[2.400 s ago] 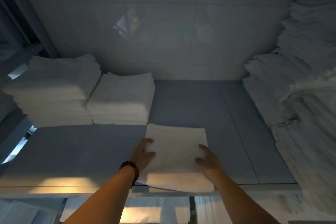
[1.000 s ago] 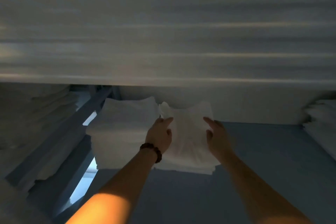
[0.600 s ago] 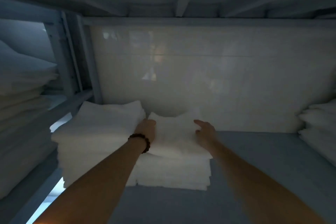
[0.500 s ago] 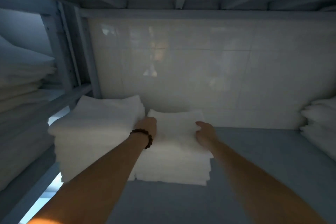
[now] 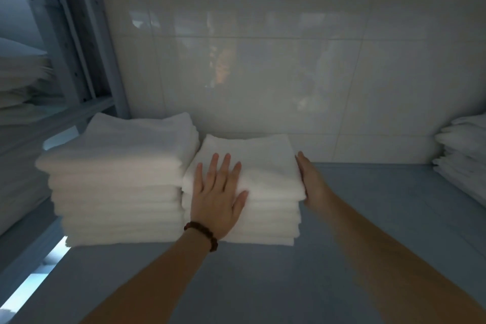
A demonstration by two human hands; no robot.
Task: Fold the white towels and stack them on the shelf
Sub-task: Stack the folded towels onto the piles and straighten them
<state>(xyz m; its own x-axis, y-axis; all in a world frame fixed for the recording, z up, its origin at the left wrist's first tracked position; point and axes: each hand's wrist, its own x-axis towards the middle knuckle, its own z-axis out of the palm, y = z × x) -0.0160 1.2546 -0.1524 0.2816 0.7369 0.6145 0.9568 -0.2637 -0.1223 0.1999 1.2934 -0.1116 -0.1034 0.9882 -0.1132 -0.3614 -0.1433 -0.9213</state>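
Folded towel [image 5: 259,158], carried a moment ago, now sits atop the shorter stack [image 5: 268,221] on the shelf [image 5: 381,231]; I see left hand [image 5: 218,193] flat, pressing it, right hand [image 5: 311,183] straight-fingered against its edge, gripping nothing, so placement seems done.

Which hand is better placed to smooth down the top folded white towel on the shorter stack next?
Left. The left hand lies flat, fingers spread, on the top folded white towel; the right hand stands edge-on against the right side of the shorter stack.
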